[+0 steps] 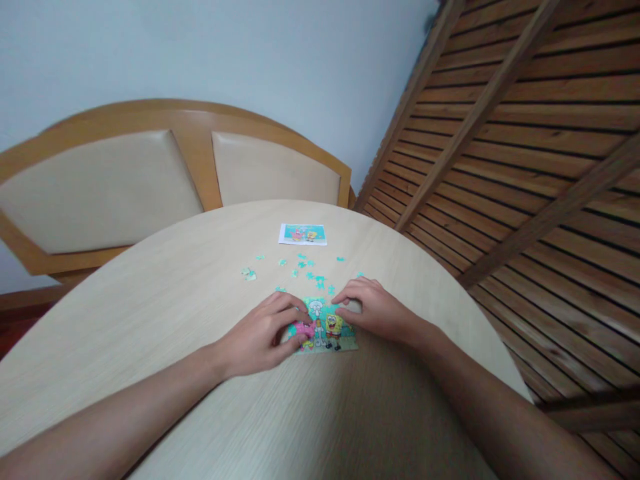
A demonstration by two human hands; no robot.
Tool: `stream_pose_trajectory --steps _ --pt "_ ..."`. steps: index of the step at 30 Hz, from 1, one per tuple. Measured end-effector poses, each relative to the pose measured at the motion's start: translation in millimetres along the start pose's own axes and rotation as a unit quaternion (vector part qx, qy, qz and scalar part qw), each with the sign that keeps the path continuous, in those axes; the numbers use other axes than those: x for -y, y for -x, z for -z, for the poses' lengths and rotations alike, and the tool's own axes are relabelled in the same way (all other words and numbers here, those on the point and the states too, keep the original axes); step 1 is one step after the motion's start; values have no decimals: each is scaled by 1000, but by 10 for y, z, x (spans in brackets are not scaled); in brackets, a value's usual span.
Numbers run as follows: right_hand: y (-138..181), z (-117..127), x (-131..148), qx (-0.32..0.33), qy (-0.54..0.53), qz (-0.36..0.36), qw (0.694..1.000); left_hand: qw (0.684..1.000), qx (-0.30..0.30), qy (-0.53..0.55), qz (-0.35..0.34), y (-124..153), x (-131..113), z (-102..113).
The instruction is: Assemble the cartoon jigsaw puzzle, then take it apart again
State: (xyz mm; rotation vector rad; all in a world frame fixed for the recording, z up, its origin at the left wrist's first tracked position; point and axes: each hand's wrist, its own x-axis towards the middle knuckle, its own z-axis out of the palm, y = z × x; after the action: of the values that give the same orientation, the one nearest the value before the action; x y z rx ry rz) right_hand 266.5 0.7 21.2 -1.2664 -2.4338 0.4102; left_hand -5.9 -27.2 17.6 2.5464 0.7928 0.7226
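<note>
A small, partly assembled cartoon jigsaw puzzle [327,328] lies on the round light-wood table [200,300] in front of me. My left hand [260,337] rests on its left edge, fingers curled and pressed together over the pieces there. My right hand [373,310] lies on the puzzle's upper right corner, fingers bent and pressing down. Several loose teal puzzle pieces [313,270] are scattered just beyond the puzzle. A small reference picture [303,234] of the same cartoon lies farther back.
A wooden bench with two padded beige back panels [150,180] curves behind the table against a pale wall. A slatted wooden wall [525,153] runs along the right side. One stray piece [249,273] sits apart to the left.
</note>
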Motion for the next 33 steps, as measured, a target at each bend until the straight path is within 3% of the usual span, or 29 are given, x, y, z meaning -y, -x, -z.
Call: stream_pose_trajectory --steps 5,8,14,33 --pt "-1 -10 -18 1 -8 6 1000 981 -111 -91 128 6 191 38" --pt "2 -15 -18 1 -10 9 1000 971 -119 -133 161 28 319 67" --pt "6 -13 -8 -1 -11 6 1000 970 -86 -158 166 43 401 48" --pt "-3 -25 21 7 -13 19 1000 979 -90 -114 144 41 449 39"
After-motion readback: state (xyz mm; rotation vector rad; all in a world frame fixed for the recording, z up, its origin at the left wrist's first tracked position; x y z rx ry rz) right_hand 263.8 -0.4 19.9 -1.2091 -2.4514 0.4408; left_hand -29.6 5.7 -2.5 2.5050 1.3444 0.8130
